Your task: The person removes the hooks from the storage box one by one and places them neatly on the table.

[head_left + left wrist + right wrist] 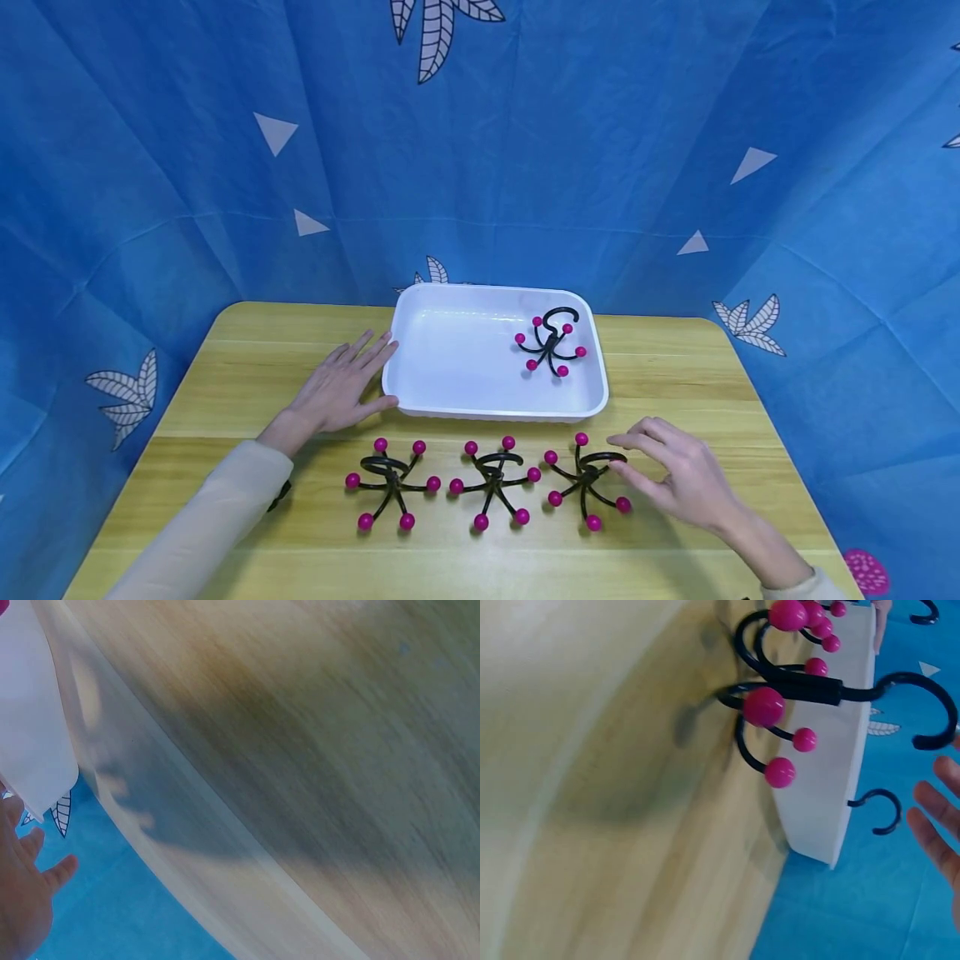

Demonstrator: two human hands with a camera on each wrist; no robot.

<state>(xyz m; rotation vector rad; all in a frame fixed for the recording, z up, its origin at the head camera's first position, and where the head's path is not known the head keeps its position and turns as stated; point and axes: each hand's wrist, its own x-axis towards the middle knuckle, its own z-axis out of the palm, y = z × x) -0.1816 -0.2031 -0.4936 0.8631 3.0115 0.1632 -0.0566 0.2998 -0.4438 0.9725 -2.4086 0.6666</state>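
Observation:
Three black hook hangers with pink ball tips stand on the table in a row: a left hanger (393,479), a middle hanger (491,483) and a right hanger (587,477). Behind them is a white tray (450,354), where a fourth hanger (551,343) rests at the right end. My left hand (341,385) has its fingers spread, with fingertips right at the tray's left rim. My right hand (678,471) is around the hook of the right hanger, thumb and index finger apart on either side of it. That hook (930,682) rises close to the fingers in the right wrist view.
The wooden table (480,567) has rounded back corners. A blue cloth (480,167) with leaf and triangle prints hangs behind it and along both sides. The tray sits near the back edge.

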